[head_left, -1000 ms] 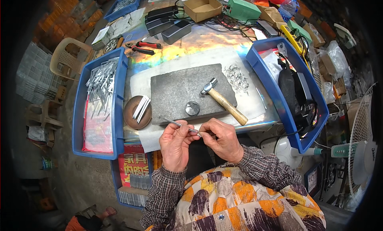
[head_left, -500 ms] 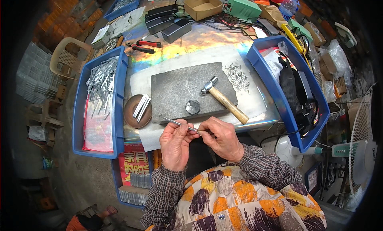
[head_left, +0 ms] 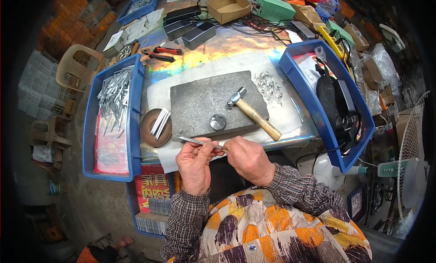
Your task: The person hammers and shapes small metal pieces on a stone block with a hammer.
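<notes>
1. Nearest, just off the near edge of the stone slab (head_left: 204, 92), the left hand (head_left: 193, 166) pinches a thin metal rod (head_left: 191, 140) between thumb and fingers; the rod slants, its free tip pointing left, close to the slab's near left corner.
2. Beside it, also on the slab's near side, the right hand (head_left: 249, 159) has its thumb and fingers drawn together at the rod's other end; whether they grip the rod itself or something small on it is hidden.
3. The step in hand looks like fine fingertip work on that end of the rod, away from any tool. The next move seems to call for a steady left pinch and a small, careful action of the right fingertips, keeping the rod in line.
4. On the slab, toward its near edge, sits a dark round disc (head_left: 218, 122). To the disc's right lies a hammer (head_left: 256, 118), head on the slab, wooden handle reaching past its near right corner.
5. Left of the slab, a brown bowl (head_left: 147, 125) holds pale rods (head_left: 160, 122); further left, a blue tray (head_left: 135, 126) holds many metal strips (head_left: 116, 88).
6. Right of the slab's far part, small metal pieces (head_left: 270, 87) lie scattered.
7. Beyond the slab, to its far left, lie red-handled pliers (head_left: 167, 50).
</notes>
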Demonstrator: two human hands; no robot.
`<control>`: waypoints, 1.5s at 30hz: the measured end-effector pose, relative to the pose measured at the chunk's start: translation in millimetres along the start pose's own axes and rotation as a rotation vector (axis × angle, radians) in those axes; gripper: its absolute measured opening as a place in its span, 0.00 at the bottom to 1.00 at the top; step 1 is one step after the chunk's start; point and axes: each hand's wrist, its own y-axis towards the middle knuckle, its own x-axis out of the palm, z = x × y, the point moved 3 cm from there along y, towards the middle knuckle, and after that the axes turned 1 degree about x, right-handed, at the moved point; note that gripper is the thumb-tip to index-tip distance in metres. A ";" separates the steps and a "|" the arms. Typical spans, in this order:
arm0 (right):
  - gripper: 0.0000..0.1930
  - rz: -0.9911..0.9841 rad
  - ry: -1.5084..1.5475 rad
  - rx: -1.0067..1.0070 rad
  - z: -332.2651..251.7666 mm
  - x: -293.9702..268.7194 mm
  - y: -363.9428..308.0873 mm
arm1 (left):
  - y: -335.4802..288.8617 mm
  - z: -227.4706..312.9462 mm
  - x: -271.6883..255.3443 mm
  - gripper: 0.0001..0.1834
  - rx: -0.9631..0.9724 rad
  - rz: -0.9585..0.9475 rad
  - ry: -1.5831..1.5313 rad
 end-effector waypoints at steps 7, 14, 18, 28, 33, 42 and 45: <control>0.07 -0.002 0.167 0.084 1.0 -0.7 4.6 | 0.7 -9.8 -7.9 0.07 -0.181 -0.007 -0.241; 0.08 0.005 0.180 0.098 -2.1 -2.1 6.8 | 1.6 -12.0 -11.0 0.06 -0.233 -0.010 -0.321; 0.08 0.002 0.179 0.106 -2.1 -4.5 6.7 | 1.7 -11.4 -9.3 0.07 -0.222 -0.021 -0.313; 0.06 -0.002 0.203 0.115 -1.4 -4.1 6.6 | 2.2 -9.0 -7.7 0.07 -0.202 -0.041 -0.263; 0.08 0.007 0.219 0.122 -0.5 -3.5 7.1 | 1.6 -8.5 -7.7 0.07 -0.201 -0.040 -0.264; 0.07 -0.014 0.244 0.147 0.4 -2.5 5.4 | 0.4 -8.1 -7.5 0.07 -0.172 -0.040 -0.229; 0.07 -0.019 0.211 0.129 -0.2 -1.7 4.7 | 0.0 -5.7 -7.1 0.07 -0.100 -0.041 -0.167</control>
